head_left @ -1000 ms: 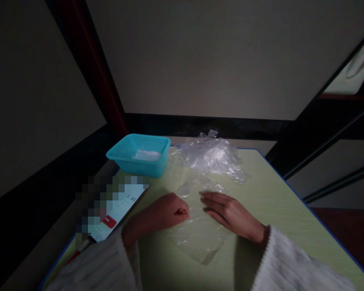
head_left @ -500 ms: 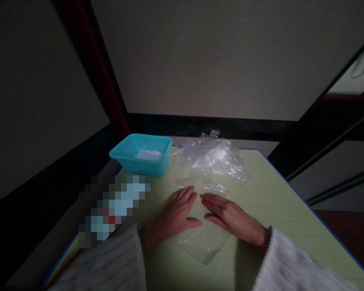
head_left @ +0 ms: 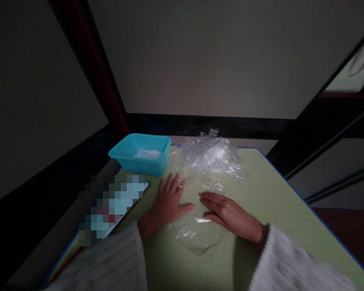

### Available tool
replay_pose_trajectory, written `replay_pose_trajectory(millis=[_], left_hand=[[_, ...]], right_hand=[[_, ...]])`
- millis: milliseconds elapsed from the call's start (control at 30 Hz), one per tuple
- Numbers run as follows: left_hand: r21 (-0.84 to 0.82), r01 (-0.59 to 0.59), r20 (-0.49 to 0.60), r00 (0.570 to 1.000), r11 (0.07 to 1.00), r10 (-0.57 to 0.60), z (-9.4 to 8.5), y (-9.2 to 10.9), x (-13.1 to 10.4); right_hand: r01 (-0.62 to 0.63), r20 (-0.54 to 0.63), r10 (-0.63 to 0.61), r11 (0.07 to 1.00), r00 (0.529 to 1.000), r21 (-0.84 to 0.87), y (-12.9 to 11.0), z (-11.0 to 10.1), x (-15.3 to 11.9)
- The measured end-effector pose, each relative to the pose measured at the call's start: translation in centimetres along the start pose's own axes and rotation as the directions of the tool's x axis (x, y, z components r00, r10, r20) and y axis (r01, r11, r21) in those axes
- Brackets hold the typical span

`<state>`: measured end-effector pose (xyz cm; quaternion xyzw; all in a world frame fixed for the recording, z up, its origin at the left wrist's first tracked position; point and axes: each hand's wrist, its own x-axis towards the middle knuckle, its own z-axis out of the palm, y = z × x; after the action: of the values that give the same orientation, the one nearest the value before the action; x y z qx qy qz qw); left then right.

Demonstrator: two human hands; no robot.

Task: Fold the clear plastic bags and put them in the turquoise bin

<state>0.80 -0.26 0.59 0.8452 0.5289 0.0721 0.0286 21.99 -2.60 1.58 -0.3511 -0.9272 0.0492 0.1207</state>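
Note:
A clear plastic bag lies on the pale green table, its near edge curled and shiny. My left hand rests at the bag's left side, fingers spread and pointing away from me. My right hand lies flat on the bag's right side, fingers stretched out to the left and holding nothing. Beyond both hands sits a crumpled heap of clear plastic bags, with loose film reaching toward my fingers.
A turquoise basket with something whitish inside stands at the table's back left. A blurred-out flat object lies at the left edge. The table has a blue rim, with a grey panel behind it.
My left hand has moved left and a little away from me, its fingers now more spread. The bag's near edge has shifted and wrinkled. My right hand has hardly moved.

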Motion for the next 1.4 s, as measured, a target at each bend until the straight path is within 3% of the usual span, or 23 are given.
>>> replay_pose_trajectory(millis=[367,633,767,833,933,1000,1067,1200,1400], left_hand=[[0.042,-0.108,0.061,0.993,0.993,0.105,-1.5,-0.3,-0.6],[0.032,-0.071,-0.102,0.992,0.997,0.074,-0.2,0.1,-0.4],[0.020,-0.031,-0.109,0.993,0.999,0.033,0.4,0.3,-0.3],[0.003,-0.010,-0.125,0.992,1.000,0.010,0.3,0.4,-0.2],[-0.088,-0.025,-0.200,0.980,0.996,0.007,0.1,0.5,-0.1],[-0.206,-0.068,-0.242,0.970,0.976,0.017,0.0,0.6,0.0],[-0.315,-0.113,-0.257,0.966,0.942,0.030,0.2,0.8,0.1],[-0.380,-0.162,-0.242,0.968,0.911,0.071,0.7,1.3,0.1],[-0.391,-0.210,-0.201,0.970,0.896,0.140,1.0,1.5,-0.1]], right_hand=[[0.045,0.062,-0.050,0.996,0.997,0.074,0.3,-0.1,-0.1],[0.217,0.115,-0.239,0.961,0.964,0.173,-0.6,-0.7,0.1],[0.294,0.067,-0.317,0.928,0.946,0.227,-1.2,-0.8,0.0],[0.235,-0.002,-0.241,0.945,0.971,0.226,-1.2,-0.9,-0.2],[-0.040,-0.160,0.082,0.968,0.984,0.248,-0.5,-0.8,-0.4],[-0.231,-0.237,0.312,0.920,0.920,0.317,0.4,-0.5,-0.5],[-0.339,-0.258,0.443,0.868,0.858,0.363,1.4,0.1,-0.5],[-0.396,-0.245,0.510,0.830,0.825,0.393,2.6,1.2,-0.4],[-0.303,-0.152,0.468,0.752,0.870,0.586,1.3,0.6,0.2]])
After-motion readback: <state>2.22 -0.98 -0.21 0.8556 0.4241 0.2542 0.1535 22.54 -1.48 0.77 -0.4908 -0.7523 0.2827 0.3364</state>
